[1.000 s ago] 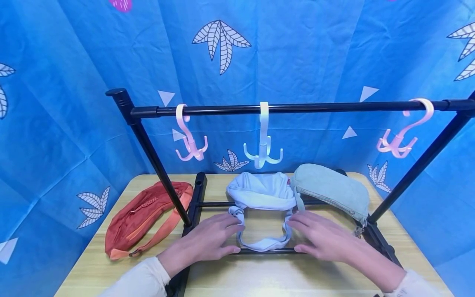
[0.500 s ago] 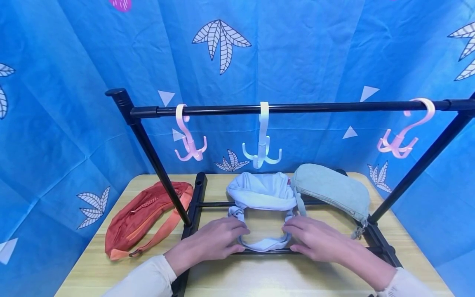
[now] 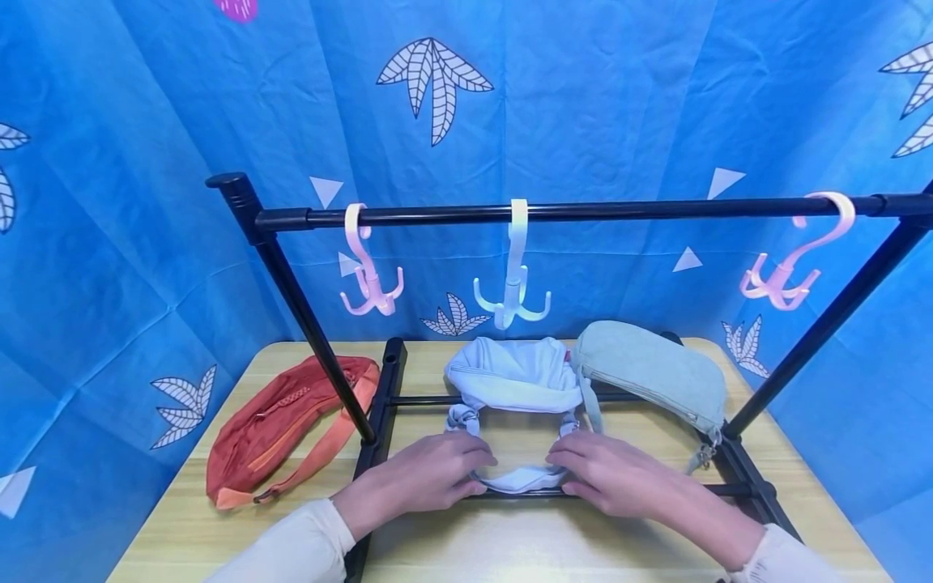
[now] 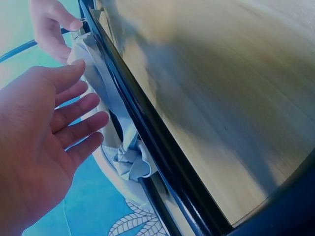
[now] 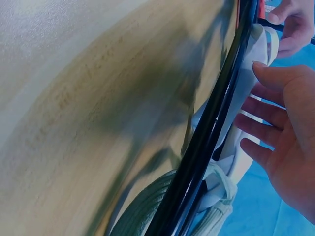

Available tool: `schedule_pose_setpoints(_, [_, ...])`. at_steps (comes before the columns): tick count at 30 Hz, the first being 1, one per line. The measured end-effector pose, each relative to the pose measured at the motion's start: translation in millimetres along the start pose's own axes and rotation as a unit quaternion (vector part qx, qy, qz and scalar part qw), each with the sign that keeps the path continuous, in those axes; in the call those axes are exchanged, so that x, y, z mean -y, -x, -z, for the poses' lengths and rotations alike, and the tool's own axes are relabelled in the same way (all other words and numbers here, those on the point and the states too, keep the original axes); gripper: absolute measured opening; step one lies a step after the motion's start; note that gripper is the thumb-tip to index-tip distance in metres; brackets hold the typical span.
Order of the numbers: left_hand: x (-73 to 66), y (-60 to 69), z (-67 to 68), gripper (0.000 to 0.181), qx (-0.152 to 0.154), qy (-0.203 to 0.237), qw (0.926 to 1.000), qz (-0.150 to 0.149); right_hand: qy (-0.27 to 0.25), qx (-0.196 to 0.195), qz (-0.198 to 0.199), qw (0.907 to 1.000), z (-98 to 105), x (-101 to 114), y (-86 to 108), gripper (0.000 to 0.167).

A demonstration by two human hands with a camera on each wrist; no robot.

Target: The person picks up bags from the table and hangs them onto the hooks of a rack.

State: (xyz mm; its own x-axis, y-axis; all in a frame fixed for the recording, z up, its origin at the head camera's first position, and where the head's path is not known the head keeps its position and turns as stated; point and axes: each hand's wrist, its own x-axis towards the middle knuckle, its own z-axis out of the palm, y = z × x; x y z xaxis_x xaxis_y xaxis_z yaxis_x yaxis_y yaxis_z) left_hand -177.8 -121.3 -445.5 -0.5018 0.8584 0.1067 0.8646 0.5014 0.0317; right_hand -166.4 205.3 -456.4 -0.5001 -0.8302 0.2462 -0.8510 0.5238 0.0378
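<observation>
In the head view a pale blue waist bag [image 3: 513, 376] lies on the table, its strap [image 3: 519, 480] looped toward me over the rack's low front bar [image 3: 539, 492]. My left hand [image 3: 440, 471] is over the left side of that loop, and my right hand [image 3: 612, 474] is over the right side. Both wrist views show loosely bent fingers with nothing gripped: the left hand [image 4: 44, 123] and the right hand [image 5: 290, 132] are just beside the strap. Whether any fingertip touches it, I cannot tell.
A red waist bag [image 3: 284, 421] lies left and a sage green bag [image 3: 649, 372] right, on the wooden table [image 3: 182, 518]. Above, the black top rail [image 3: 437, 215] carries a pink hook [image 3: 373, 291], a white hook [image 3: 513, 283] and another pink hook [image 3: 780, 279].
Both hands have moved inward, toward each other over the strap. The white hook and the left pink hook have swung slightly left. The bags lie as before.
</observation>
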Motion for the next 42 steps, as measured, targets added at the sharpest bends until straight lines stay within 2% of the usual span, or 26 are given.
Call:
schedule_pose_setpoints(7, [-2.3, -2.1, -2.6, 0.033, 0.002, 0.004, 1.0000, -0.007, -0.006, -0.010, 0.005, 0.9999, -3.9, 1.4, 0.1, 0.039])
schedule_pose_setpoints(14, [-4.6, -6.4, -5.6, 0.026, -0.010, 0.002, 0.9995, -0.031, -0.021, -0.011, 0.007, 0.9997, -6.5, 4.5, -0.4, 0.036])
schedule_pose_setpoints(21, [-8.8, -10.4, -7.2, 0.023, 0.006, 0.010, 0.9993, -0.036, -0.030, -0.001, -0.005, 0.9995, -8.7, 5.9, 0.3, 0.033])
schedule_pose_setpoints(26, [-9.6, -12.8, -10.2, 0.015, 0.000, -0.006, 0.9990, -0.045, -0.037, 0.007, -0.016, 0.9991, -9.4, 6.7, 0.3, 0.032])
schedule_pose_setpoints(34, [-12.9, -16.7, -10.2, 0.008, 0.006, -0.015, 0.9993, -0.033, -0.029, 0.021, -0.024, 0.9991, -9.9, 8.8, -1.7, 0.034])
schedule_pose_setpoints(42, [-15.1, -17.7, -8.5, 0.006, -0.001, -0.005, 0.9998, -0.022, -0.017, 0.003, -0.018, 0.9997, -11.9, 8.8, -3.1, 0.027])
